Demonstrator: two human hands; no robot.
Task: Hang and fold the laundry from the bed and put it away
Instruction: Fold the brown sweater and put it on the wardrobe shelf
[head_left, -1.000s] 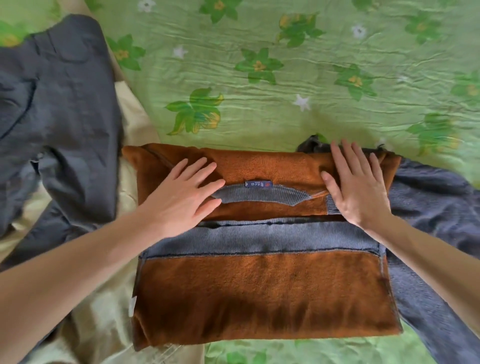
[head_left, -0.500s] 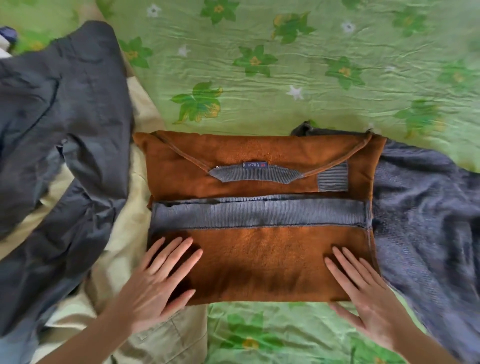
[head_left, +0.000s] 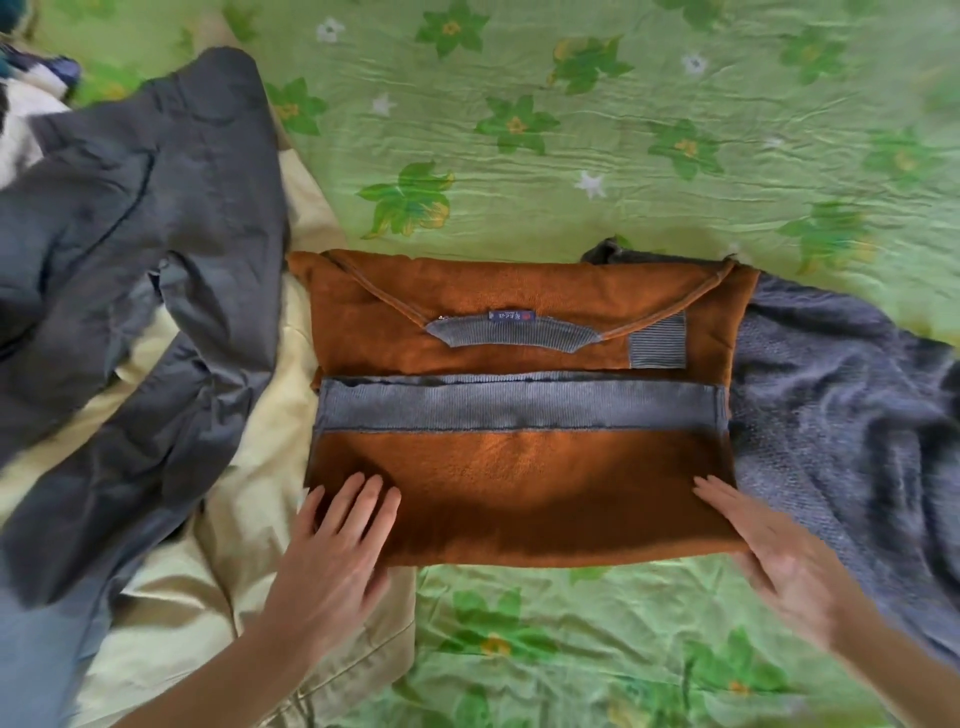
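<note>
A rust-brown sweater with grey ribbed trim lies folded into a rectangle on the green flowered bedsheet. Its grey collar and label face up in the far half. My left hand lies flat, fingers straight, on the sweater's near left corner. My right hand rests with straight fingers at the near right corner, its palm partly off the edge. Neither hand holds anything.
A dark grey garment sprawls to the left over a pale yellow cloth. A grey-blue knit garment lies against the sweater's right side. A white and dark item shows at the far left.
Both hands slid from the sweater's far half, beside the collar, down to its near corners. The camera has tilted, showing more of the bed.
</note>
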